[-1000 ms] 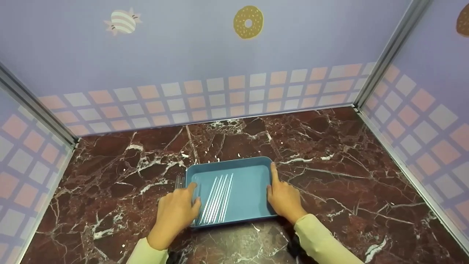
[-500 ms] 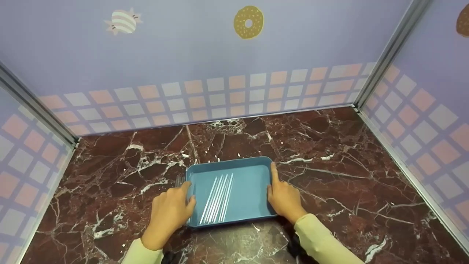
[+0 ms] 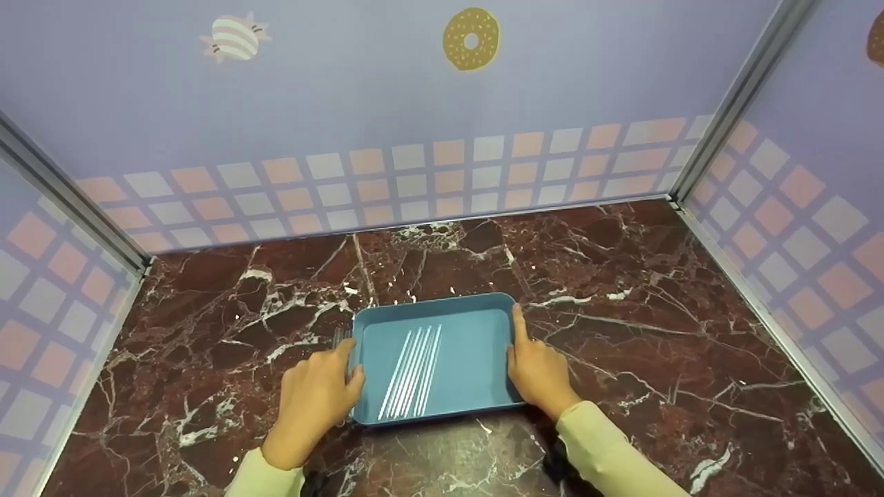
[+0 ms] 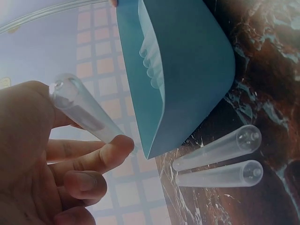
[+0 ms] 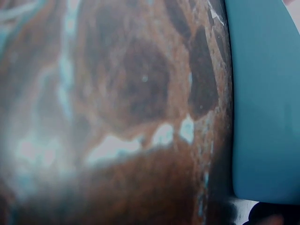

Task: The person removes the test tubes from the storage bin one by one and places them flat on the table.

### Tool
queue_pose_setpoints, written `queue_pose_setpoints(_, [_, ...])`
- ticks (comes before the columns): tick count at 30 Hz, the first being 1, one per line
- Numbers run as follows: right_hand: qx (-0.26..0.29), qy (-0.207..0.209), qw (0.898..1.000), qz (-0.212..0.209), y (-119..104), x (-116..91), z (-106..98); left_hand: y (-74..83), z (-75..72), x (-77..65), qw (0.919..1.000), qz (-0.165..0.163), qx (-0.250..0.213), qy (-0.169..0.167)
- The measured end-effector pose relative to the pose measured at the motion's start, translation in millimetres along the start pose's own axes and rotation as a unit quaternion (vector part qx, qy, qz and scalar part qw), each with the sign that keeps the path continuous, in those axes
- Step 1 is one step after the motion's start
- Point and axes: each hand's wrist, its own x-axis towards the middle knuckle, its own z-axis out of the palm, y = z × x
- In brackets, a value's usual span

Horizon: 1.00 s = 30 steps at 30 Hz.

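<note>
A shallow blue tray (image 3: 469, 359) lies on the marbled tabletop, with several clear test tubes (image 3: 411, 373) side by side in its left half. At the tray's left wall is my left hand (image 3: 314, 386). In the left wrist view its thumb and fingers pinch one clear test tube (image 4: 89, 112), which is held tilted outside the tray; the head view mostly hides this tube. Two more clear tubes (image 4: 218, 161) lie on the tabletop beside the tray's left side. My right hand (image 3: 542, 373) grips the tray's right edge, index finger stretched along the rim and thumb at the inner side.
A lilac back wall (image 3: 345, 90) with a tiled pattern stands behind the tabletop (image 3: 656, 331). Side walls close it in at left and right. Small white flecks (image 3: 394, 286) show on the surface beyond the tray.
My left hand has moved left, carrying a test tube from inside the tray to outside its left rim. The right hand and the tray stay in place.
</note>
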Motion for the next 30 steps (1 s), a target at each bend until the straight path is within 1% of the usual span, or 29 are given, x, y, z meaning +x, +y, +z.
queue_pose_setpoints(4, [0.002, 0.005, 1.0, -0.001, 0.0, -0.9, -0.5, -0.9, -1.0, 0.8, 1.0, -0.005, -0.001, -0.002])
queue_pose_setpoints(11, [0.007, 0.042, 0.999, -0.013, 1.1, -2.4, 0.0, -3.0, -3.6, 1.4, 1.0, 0.002, 0.006, 0.0])
queue_pose_setpoints(15, [0.008, 0.036, 0.999, -0.015, 0.9, -2.8, 1.5, -5.5, -4.8, 1.0, 1.0, -0.001, 0.004, -0.003])
queue_pose_setpoints(23, [0.006, 0.015, 1.0, -0.004, -0.2, -0.8, 1.9, -11.1, -4.4, 0.5, 0.9999, -0.001, 0.011, 0.01])
queue_pose_setpoints(26, [-0.003, 0.019, 1.0, -0.005, -0.2, -1.4, 1.9, -13.9, -3.9, -0.5, 0.9998, -0.006, 0.016, 0.008])
queue_pose_setpoints(30, [-0.006, 0.03, 0.999, -0.009, -0.5, -2.1, 1.3, -17.5, -3.6, -1.2, 0.9997, -0.019, 0.017, -0.005])
